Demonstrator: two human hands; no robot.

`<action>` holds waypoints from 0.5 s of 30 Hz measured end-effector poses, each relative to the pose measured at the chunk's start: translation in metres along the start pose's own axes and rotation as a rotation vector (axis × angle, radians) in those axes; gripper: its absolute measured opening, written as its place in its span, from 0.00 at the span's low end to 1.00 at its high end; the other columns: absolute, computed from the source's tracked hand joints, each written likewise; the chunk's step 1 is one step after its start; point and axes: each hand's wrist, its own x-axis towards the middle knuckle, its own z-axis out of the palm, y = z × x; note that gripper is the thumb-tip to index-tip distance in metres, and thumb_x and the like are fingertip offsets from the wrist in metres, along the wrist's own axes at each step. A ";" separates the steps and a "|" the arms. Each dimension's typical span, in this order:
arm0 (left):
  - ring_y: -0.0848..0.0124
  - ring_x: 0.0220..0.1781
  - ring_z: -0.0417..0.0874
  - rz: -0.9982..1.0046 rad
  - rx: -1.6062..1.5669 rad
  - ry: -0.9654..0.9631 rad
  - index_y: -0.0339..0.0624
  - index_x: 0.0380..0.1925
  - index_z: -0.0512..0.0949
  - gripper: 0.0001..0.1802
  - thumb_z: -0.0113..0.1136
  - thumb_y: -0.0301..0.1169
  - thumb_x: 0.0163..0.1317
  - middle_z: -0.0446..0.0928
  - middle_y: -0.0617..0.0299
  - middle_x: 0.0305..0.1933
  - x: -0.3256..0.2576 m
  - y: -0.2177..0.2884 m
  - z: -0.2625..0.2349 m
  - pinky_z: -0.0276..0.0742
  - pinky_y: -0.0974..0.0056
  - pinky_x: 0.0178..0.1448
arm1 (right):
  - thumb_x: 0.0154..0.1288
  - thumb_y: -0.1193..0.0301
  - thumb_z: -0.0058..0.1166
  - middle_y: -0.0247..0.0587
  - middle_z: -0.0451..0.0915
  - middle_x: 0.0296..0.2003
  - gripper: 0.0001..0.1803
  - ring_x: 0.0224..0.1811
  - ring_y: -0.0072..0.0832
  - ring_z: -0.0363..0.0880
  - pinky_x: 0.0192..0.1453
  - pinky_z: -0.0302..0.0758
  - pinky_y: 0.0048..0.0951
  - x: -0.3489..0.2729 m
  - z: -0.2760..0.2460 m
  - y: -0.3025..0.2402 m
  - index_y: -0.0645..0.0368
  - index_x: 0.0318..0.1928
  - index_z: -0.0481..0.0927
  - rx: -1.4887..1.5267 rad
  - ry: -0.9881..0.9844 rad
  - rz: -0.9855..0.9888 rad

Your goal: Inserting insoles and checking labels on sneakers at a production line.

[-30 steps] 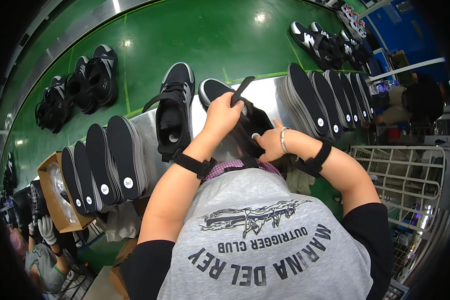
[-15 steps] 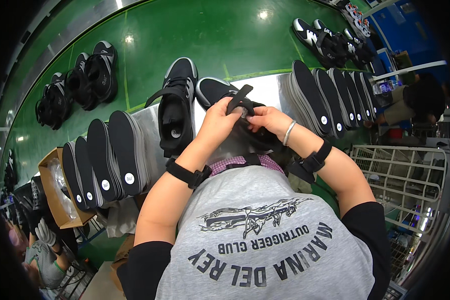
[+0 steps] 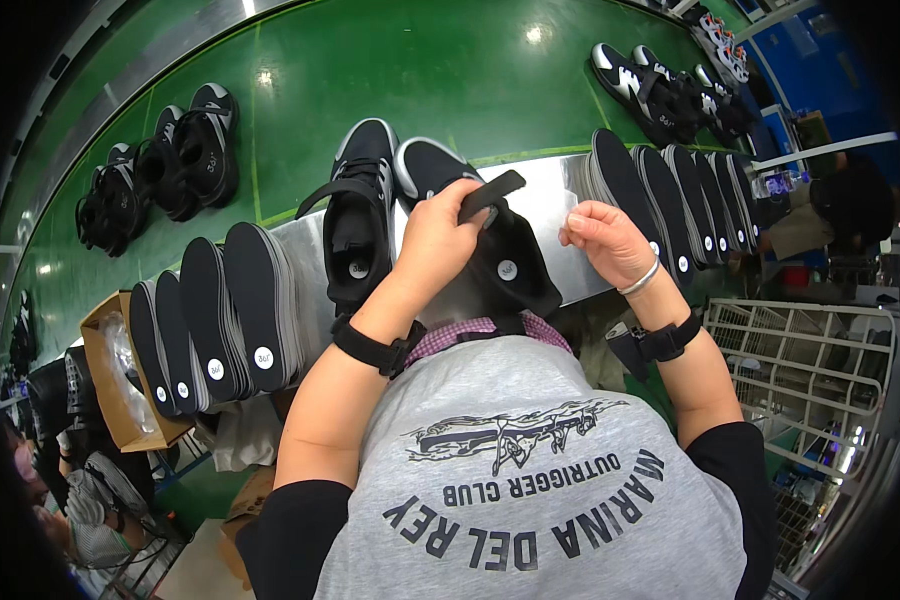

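My left hand [image 3: 438, 238] grips the black strap [image 3: 498, 194] of a black sneaker [image 3: 512, 245] with a silver-edged toe. The strap's free end sticks up past my fingers, and a round pale mark shows on the insole inside. Apart from the shoe, to its right, my right hand [image 3: 610, 245] is raised with thumb and fingertips pinched together. Anything between those fingertips is too small to make out. The matching sneaker [image 3: 358, 225] stands just left of my left hand, toe pointing away and its strap hanging out to the left.
Stacks of black insoles [image 3: 260, 310] line the metal ledge [image 3: 305, 250] on the left, with more insole stacks [image 3: 625, 190] on the right. Several sneakers [image 3: 205, 150] sit on the green surface beyond. A cardboard box [image 3: 120, 380] is at left, a white wire cart [image 3: 800, 350] at right.
My right hand has come off the strap and moved right, fingers pinched. My left hand stays on the strap, and the shoe's inside is now uncovered.
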 end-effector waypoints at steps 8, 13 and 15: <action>0.57 0.33 0.77 0.428 0.497 0.037 0.42 0.35 0.74 0.17 0.51 0.16 0.41 0.76 0.54 0.30 -0.014 0.018 0.003 0.72 0.64 0.38 | 0.53 0.71 0.54 0.31 0.74 0.22 0.06 0.27 0.17 0.69 0.37 0.65 0.19 -0.014 -0.002 0.010 0.61 0.27 0.76 -0.252 0.147 -0.076; 0.57 0.37 0.75 0.505 0.473 -0.010 0.44 0.33 0.73 0.17 0.51 0.18 0.39 0.76 0.57 0.28 -0.012 0.012 0.004 0.69 0.60 0.41 | 0.54 0.72 0.54 0.29 0.74 0.23 0.05 0.27 0.16 0.69 0.37 0.65 0.18 -0.017 -0.005 0.012 0.61 0.27 0.76 -0.220 0.190 -0.113; 0.57 0.37 0.75 0.388 0.361 -0.042 0.43 0.35 0.73 0.17 0.51 0.18 0.41 0.76 0.56 0.30 -0.003 0.010 0.005 0.68 0.60 0.45 | 0.54 0.72 0.53 0.31 0.74 0.23 0.05 0.27 0.17 0.69 0.36 0.65 0.19 -0.016 -0.006 0.014 0.61 0.28 0.76 -0.241 0.198 -0.118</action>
